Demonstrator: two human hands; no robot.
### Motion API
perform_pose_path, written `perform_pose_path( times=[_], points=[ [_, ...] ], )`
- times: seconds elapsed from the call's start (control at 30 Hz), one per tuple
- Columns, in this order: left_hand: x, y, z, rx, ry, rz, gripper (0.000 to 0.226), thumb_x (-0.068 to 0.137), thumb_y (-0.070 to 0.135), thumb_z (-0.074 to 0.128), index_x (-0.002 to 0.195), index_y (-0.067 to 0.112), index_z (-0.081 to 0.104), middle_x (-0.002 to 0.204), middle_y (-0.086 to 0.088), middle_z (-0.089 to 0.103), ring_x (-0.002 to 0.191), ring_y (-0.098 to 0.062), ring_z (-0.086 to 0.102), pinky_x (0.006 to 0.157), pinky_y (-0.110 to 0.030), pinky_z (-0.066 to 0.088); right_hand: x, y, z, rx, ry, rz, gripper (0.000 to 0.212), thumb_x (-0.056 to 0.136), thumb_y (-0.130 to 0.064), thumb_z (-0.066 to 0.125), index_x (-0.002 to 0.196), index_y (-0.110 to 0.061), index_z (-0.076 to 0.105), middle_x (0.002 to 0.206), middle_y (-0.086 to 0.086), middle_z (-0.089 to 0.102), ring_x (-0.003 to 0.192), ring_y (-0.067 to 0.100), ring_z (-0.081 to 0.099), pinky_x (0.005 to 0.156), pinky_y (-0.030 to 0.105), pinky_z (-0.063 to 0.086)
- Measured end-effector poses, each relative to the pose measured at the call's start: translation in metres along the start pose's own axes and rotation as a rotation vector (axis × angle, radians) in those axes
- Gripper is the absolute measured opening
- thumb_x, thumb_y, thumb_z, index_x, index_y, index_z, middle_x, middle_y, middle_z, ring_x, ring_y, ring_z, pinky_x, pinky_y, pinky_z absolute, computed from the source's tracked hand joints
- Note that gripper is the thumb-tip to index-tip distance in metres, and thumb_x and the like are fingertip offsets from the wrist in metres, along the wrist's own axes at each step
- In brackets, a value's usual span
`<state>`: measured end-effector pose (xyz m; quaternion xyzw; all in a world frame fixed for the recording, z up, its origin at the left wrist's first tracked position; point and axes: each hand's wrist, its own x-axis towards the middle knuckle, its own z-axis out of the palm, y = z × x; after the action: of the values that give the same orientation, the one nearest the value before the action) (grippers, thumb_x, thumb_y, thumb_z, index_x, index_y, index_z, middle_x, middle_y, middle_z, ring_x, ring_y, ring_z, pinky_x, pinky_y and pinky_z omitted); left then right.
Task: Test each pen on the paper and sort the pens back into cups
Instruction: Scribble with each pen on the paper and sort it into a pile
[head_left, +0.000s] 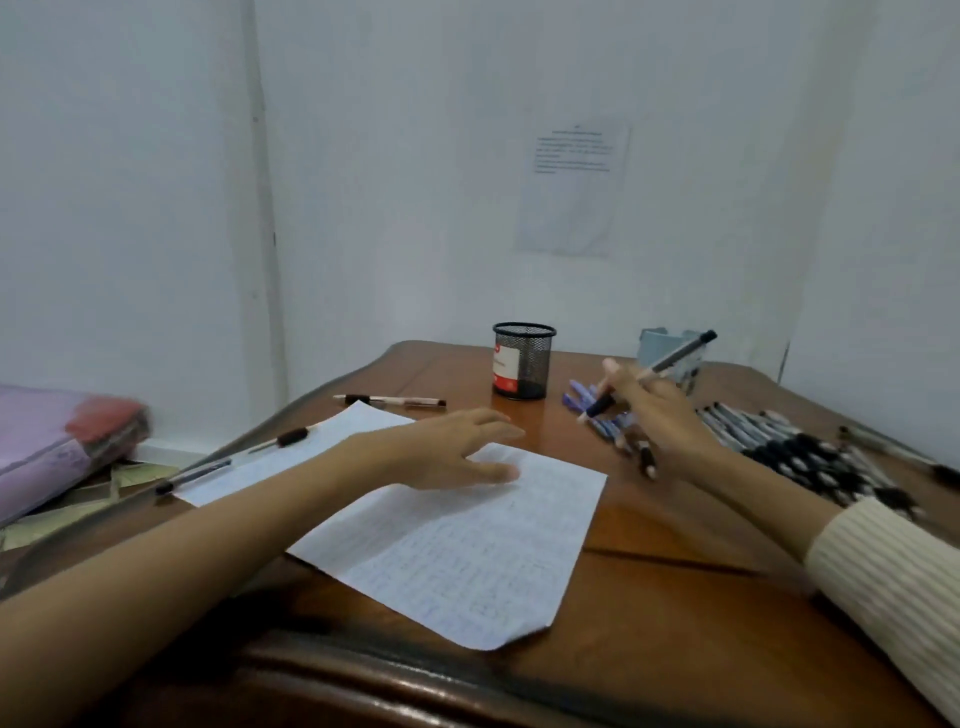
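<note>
A sheet of lined paper lies on the wooden table in front of me. My left hand rests flat on its upper edge with fingers straight. My right hand holds a pen with a dark grip, tilted up to the right, above a heap of pens. A black mesh cup stands at the back centre. A pale blue cup stands behind the held pen, partly hidden by it.
Three loose pens lie on the left: one behind the paper, one across a second sheet, one at the table's edge. A purple folder stack sits off the table at left. Walls close in behind.
</note>
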<state>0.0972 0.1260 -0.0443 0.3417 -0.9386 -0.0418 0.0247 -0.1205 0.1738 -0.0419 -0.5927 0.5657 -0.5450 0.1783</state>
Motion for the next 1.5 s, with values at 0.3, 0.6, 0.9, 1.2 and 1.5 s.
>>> perform_pose_path(
  times=[0.3, 0.6, 0.9, 1.2, 1.5],
  points=[
    [0.031, 0.016, 0.017, -0.052, -0.114, 0.007, 0.058, 0.095, 0.053, 0.024, 0.149, 0.034, 0.012, 0.157, 0.012, 0.007, 0.143, -0.008, 0.010, 0.115, -0.033, 0.007, -0.001, 0.000, -0.015, -0.043, -0.049, 0.050, 0.104, 0.079, -0.025, 0.073, 0.146, -0.017, -0.006, 0.058, 0.001, 0.061, 0.034, 0.001, 0.053, 0.053, 0.023, 0.052],
    [0.027, 0.013, 0.020, -0.099, -0.073, 0.008, 0.075, 0.082, 0.077, 0.013, 0.147, 0.040, 0.016, 0.155, 0.014, 0.011, 0.142, -0.008, 0.014, 0.116, -0.034, 0.011, -0.006, 0.001, -0.013, -0.009, -0.122, 0.082, 0.077, 0.085, -0.013, 0.066, 0.140, -0.022, 0.013, 0.073, 0.001, 0.049, 0.029, 0.006, 0.049, 0.032, 0.016, 0.039],
    [0.021, 0.007, 0.015, -0.144, -0.172, -0.045, 0.108, 0.048, 0.097, 0.014, 0.144, 0.049, 0.007, 0.155, 0.020, 0.000, 0.143, -0.008, 0.004, 0.118, -0.041, 0.004, -0.002, 0.008, -0.011, -0.114, -0.171, 0.125, 0.066, 0.089, -0.009, 0.060, 0.138, -0.017, 0.016, 0.063, -0.002, 0.047, 0.026, 0.004, 0.042, 0.029, 0.017, 0.035],
    [0.020, 0.014, 0.018, -0.084, -0.159, -0.054, 0.062, 0.091, 0.058, 0.023, 0.148, 0.040, 0.004, 0.157, 0.013, -0.002, 0.144, -0.008, 0.000, 0.115, -0.036, -0.002, -0.001, 0.010, -0.005, 0.468, 0.258, 0.336, 0.034, 0.080, -0.011, 0.070, 0.066, -0.018, 0.039, 0.059, -0.002, 0.037, 0.027, 0.001, 0.035, 0.026, 0.010, 0.022],
    [0.020, 0.013, 0.020, -0.028, -0.167, -0.039, 0.062, 0.093, 0.057, 0.020, 0.148, 0.037, -0.001, 0.157, 0.012, -0.007, 0.143, -0.006, -0.007, 0.115, -0.035, -0.005, -0.010, 0.008, 0.007, 0.370, -0.151, 0.386, 0.053, 0.096, -0.053, 0.032, 0.090, -0.011, 0.065, 0.071, 0.009, 0.068, 0.062, 0.019, 0.068, 0.054, 0.026, 0.058]
  ],
)
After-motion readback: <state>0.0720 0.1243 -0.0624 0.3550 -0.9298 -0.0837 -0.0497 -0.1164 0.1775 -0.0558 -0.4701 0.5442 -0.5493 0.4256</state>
